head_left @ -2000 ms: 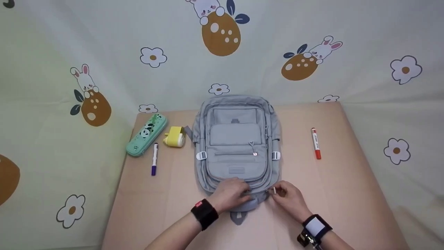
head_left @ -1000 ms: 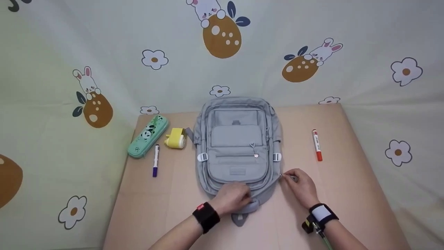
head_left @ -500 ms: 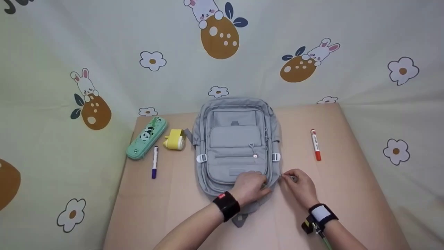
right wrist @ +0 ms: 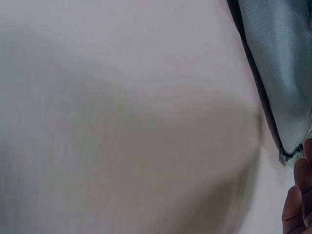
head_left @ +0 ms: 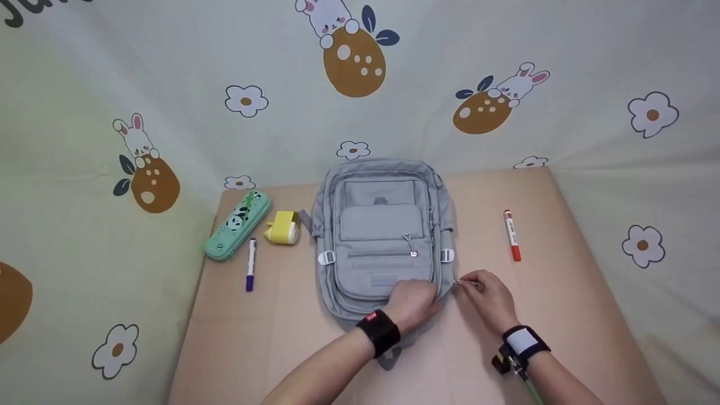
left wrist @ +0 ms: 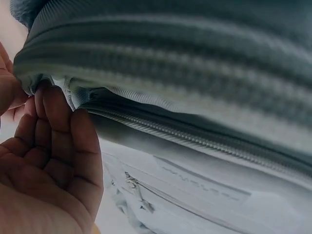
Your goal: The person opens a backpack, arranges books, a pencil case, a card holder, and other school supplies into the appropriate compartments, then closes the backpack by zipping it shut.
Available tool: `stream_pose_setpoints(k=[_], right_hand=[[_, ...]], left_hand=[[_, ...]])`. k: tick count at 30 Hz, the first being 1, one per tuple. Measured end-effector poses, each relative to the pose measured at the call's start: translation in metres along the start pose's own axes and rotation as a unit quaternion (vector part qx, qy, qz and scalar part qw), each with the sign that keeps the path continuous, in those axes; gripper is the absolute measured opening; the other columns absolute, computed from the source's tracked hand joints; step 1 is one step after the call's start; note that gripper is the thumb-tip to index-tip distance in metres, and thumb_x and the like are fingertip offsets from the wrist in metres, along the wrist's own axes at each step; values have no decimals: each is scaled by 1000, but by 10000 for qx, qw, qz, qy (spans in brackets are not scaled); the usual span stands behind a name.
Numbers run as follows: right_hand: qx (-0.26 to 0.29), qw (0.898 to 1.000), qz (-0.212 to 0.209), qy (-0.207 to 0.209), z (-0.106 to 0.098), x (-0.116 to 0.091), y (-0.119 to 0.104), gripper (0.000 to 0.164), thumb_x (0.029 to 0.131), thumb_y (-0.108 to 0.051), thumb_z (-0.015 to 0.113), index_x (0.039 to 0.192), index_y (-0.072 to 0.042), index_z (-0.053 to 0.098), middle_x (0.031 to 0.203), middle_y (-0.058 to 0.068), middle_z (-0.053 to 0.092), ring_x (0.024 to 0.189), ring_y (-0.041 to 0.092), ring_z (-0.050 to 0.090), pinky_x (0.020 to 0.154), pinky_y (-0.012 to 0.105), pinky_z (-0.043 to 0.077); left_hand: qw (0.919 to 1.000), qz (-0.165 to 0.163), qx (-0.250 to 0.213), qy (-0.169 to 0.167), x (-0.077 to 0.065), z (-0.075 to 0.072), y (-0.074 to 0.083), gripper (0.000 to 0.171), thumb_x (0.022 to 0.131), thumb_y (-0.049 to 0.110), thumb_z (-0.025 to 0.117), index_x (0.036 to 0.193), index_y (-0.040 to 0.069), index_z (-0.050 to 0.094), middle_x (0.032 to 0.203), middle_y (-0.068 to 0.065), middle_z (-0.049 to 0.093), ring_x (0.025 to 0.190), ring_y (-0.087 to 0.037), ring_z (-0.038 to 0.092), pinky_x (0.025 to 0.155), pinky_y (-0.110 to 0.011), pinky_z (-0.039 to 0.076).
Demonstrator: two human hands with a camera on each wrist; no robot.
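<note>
A grey backpack (head_left: 382, 222) lies front up on the table, its top toward the far wall. My left hand (head_left: 413, 302) grips the fabric at its lower right edge. In the left wrist view, the curled fingers of that hand (left wrist: 53, 161) reach the bag's edge beside a zipper (left wrist: 195, 136); a parted gap shows there. On the bag's right side, my right hand (head_left: 488, 298) pinches the zipper pull (head_left: 457, 282), mostly hidden by the fingers. The right wrist view catches only the fingertips of this hand (right wrist: 302, 190) at the fabric's corner.
Left of the bag lie a green panda pencil case (head_left: 237, 226), a purple-capped marker (head_left: 251, 264) and a yellow and white object (head_left: 283, 228) of unclear kind. A red-capped marker (head_left: 512, 235) is on the right. A patterned cloth wall (head_left: 292, 129) stands behind the table (head_left: 242, 337).
My right hand has moved up the bag's right side with the zipper pull, then stayed there. My left hand has shifted right along the bag's bottom to the lower right edge.
</note>
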State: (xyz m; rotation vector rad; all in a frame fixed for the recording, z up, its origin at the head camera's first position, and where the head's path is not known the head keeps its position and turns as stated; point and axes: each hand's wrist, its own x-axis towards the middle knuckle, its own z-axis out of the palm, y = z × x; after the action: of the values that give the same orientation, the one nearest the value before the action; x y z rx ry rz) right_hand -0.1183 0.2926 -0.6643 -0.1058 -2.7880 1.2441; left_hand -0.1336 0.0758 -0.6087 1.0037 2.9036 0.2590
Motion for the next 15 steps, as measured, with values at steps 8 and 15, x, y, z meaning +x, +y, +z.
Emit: stream_pose_setpoints(k=[8, 15], right_hand=[[-146, 9998, 79, -103, -4, 29, 4, 13, 95, -25, 75, 103, -15, 75, 104, 3, 71, 103, 26, 66, 88, 46, 52], [-369, 9990, -179, 175, 1, 56, 5, 13, 96, -24, 73, 102, -13, 76, 104, 6, 73, 101, 28, 68, 85, 47, 52]], left_hand=[[9993, -53, -371, -47, -3, -2, -1, 32, 90, 27, 70, 65, 18, 52, 60, 6, 50, 53, -16, 51, 48, -31, 39], [9992, -50, -396, 22, -4, 0, -1, 36, 89, 26, 70, 61, 20, 48, 56, 9, 45, 50, -12, 47, 44, -30, 36]])
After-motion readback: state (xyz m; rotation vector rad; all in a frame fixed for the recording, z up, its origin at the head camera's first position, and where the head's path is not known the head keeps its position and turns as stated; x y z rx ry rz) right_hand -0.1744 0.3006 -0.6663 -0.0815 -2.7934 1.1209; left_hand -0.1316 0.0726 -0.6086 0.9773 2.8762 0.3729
